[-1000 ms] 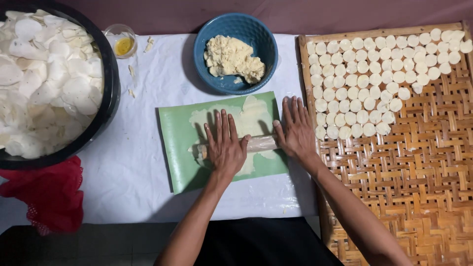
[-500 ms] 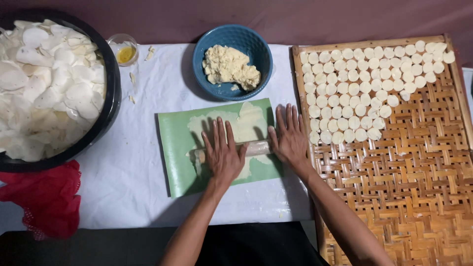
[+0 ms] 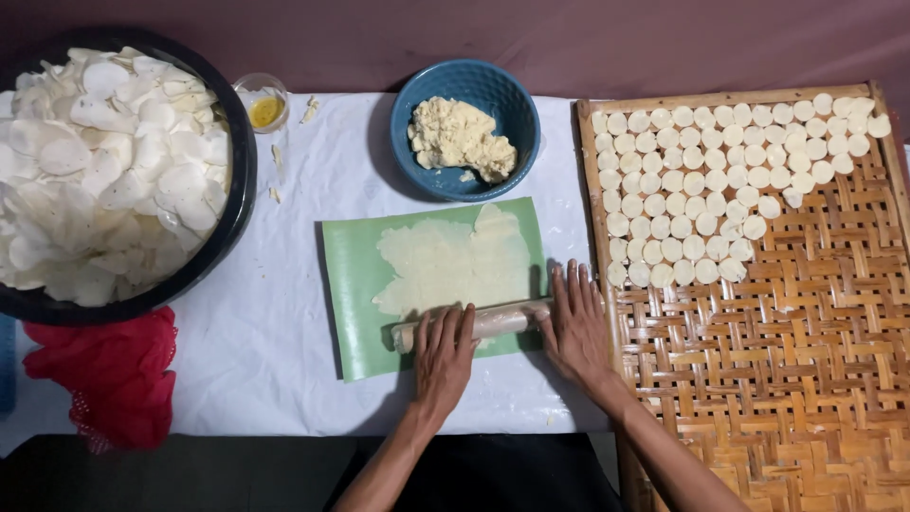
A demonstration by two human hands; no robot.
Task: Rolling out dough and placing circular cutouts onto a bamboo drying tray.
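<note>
Left hand (image 3: 443,357), right hand (image 3: 575,322) — palms down, fingers flat.

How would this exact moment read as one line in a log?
hands: left hand and right hand flat on rolling pin | dough sheet: thin, on green mat | tray: part filled with discs

You are at a home-style food-making spot, where small crackers are shaped by hand.

You work at a low surface under a white cloth (image 3: 275,332). On it sit a blue bowl (image 3: 517,109) of pale dough, a green sheet (image 3: 351,284) with dough rolled thin beneath a rolling pin (image 3: 498,320), and a small glass cup (image 3: 263,102) of yellow oil. A large black basin (image 3: 232,204) brims with white chips, and a woven bamboo tray (image 3: 796,379) holds rows of small round dough discs (image 3: 720,180).
</note>
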